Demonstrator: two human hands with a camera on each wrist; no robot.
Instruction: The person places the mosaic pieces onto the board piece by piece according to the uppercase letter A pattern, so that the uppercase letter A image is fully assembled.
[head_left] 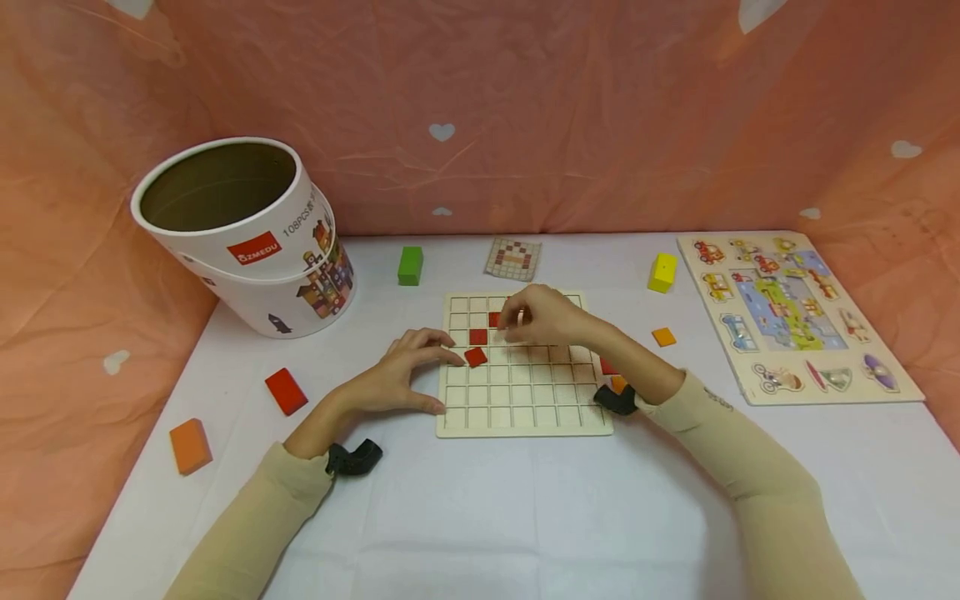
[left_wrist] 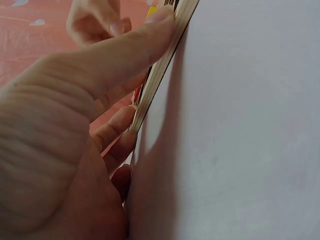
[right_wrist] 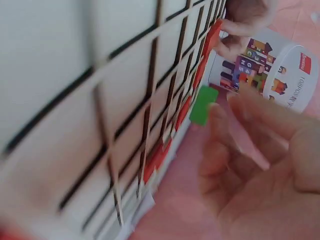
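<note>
A pale wooden grid board lies in the middle of the white table. Two red tiles sit in its upper left cells, and a third red tile lies tilted just below them. My left hand rests at the board's left edge, with the thumb pressed along the edge and the forefinger reaching toward the tilted tile. My right hand hovers over the board's upper rows, its fingertips beside the upper red tile. Its blurred fingers look loosely bent, with nothing plainly between them.
A white cardboard drum stands tilted at the back left. A green block, a pattern card and a yellow block lie behind the board. On the left are a red block and an orange block. A peg puzzle and an orange tile lie to the right.
</note>
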